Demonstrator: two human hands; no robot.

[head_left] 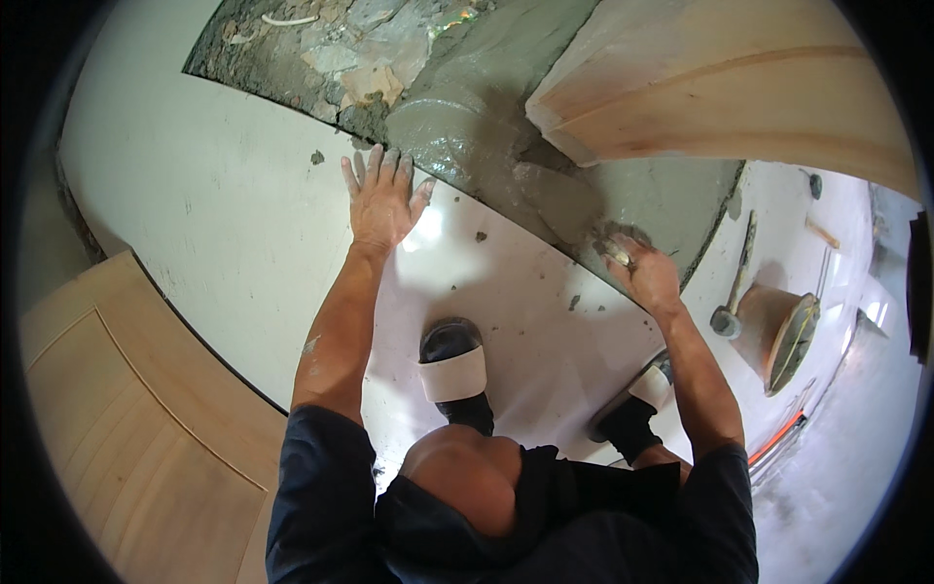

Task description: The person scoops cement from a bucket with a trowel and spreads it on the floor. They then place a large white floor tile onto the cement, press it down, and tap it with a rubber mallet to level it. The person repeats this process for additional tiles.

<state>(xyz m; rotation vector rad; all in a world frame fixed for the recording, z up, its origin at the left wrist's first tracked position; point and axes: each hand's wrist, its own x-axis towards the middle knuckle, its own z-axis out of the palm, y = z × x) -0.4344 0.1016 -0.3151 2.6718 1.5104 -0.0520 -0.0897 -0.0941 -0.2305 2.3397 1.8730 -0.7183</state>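
With fingers spread, my left hand (382, 202) lies flat on a large pale floor tile (243, 204), its fingertips at the edge beside the wet mortar. Grey mortar (438, 127) fills the untiled strip, smooth and shiny in the middle. My right hand (644, 274) is closed at the mortar's near edge, round what looks like the handle of a trowel. The trowel's mortar-coated blade (556, 202) rests on the wet bed, pointing up and left. Its handle is mostly hidden by my fingers.
Rough rubble (321, 54) shows at the top left of the strip. A wooden door (720, 88) overhangs the upper right; another wooden panel (156, 419) stands lower left. On the right lie a mallet (727, 316), a bucket (778, 336) and a red-orange tool (775, 438). Mortar crumbs dot the tiles.
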